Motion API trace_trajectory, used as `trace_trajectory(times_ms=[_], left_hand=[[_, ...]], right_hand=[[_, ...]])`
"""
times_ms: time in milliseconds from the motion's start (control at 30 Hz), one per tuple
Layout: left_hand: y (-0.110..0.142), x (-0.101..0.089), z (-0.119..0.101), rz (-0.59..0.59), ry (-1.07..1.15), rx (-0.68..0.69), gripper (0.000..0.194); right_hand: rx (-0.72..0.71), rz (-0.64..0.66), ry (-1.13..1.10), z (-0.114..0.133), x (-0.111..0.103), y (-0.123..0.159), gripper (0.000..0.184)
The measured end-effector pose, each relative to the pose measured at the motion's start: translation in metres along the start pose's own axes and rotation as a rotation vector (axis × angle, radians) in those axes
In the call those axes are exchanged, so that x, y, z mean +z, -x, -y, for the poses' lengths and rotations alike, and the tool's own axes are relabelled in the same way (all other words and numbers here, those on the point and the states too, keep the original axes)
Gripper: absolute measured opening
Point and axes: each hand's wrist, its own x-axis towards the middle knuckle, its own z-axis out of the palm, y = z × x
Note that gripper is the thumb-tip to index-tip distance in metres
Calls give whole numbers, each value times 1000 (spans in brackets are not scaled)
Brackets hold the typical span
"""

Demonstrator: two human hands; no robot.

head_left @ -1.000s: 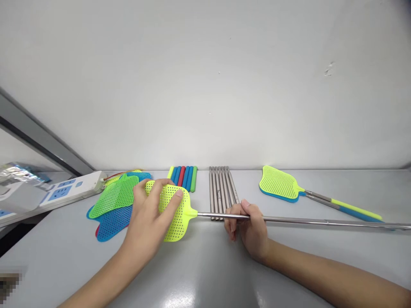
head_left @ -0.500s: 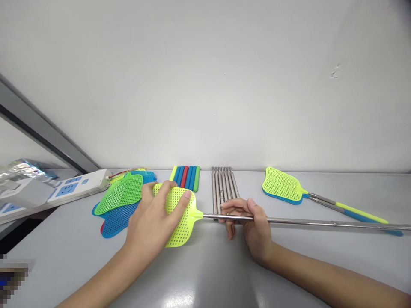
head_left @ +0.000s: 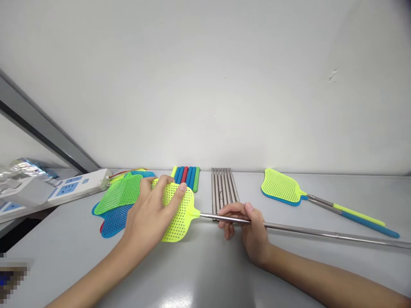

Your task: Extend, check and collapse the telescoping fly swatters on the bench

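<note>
My left hand (head_left: 150, 209) grips a yellow fly swatter head (head_left: 176, 214) by its perforated paddle, thumb on the top face. From the paddle's neck a long, extended metal rod (head_left: 298, 229) runs to the right and out of view. My right hand (head_left: 250, 226) is closed around that rod, thumb on top and fingers curled beneath. Just behind the rod lies a row of several short metal rods (head_left: 223, 188). Loose green (head_left: 120, 194) and blue (head_left: 117, 220) swatter heads are stacked beside my left hand, partly hidden by it.
Several coloured handle tubes (head_left: 185, 177) lie in a row against the wall. At the right, two swatters with handles, a yellow one (head_left: 282, 184) over a blue one (head_left: 369, 223), rest on the table. A white power strip (head_left: 80, 186) and clear packaging (head_left: 25, 167) occupy the left edge.
The rod's right end has swung lower, toward me, uncovering the blue handle on the table. My left hand and the yellow head have risen slightly since the middle frame; both grips stay the same.
</note>
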Motion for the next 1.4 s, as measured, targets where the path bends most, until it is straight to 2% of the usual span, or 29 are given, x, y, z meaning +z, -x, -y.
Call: trace_trajectory(times_ms=[167,300,400,467,567,667,767,933,1100,1267,1400], left_hand=[[-11,-8,5,-29,-25,44,43],[-22,-18,11,-31,-32,14,43],[-31,-28,17,-64,-62,-11,44],[-35,-34,22,-100,-67,-8,44],[-39,-39,26,-127,-68,-14,46],[-40,-39,28,-108,-76,-17,45],[-39,-37,29,-126,-88,-5,45],[-34,-38,30,-169,-125,7,46],[-28,-40,24,-188,-152,0,47],[-22,-40,18,-163,-167,-52,48],[-18,-39,16,-219,-170,-26,50]], right_hand=[[-155,38,118,0,-4,4,40],[-122,39,114,0,-5,4,31],[-114,-18,34,1,-6,1,34],[-75,-76,-7,1,-6,-2,38],[69,-141,8,-1,-6,-4,40],[163,-103,55,-5,-6,-1,46],[112,-34,65,-7,-4,5,52],[20,49,20,-3,-1,7,50],[-45,53,74,-1,-3,8,47],[-59,-1,70,0,-4,9,48],[-58,-21,11,2,-2,7,47]])
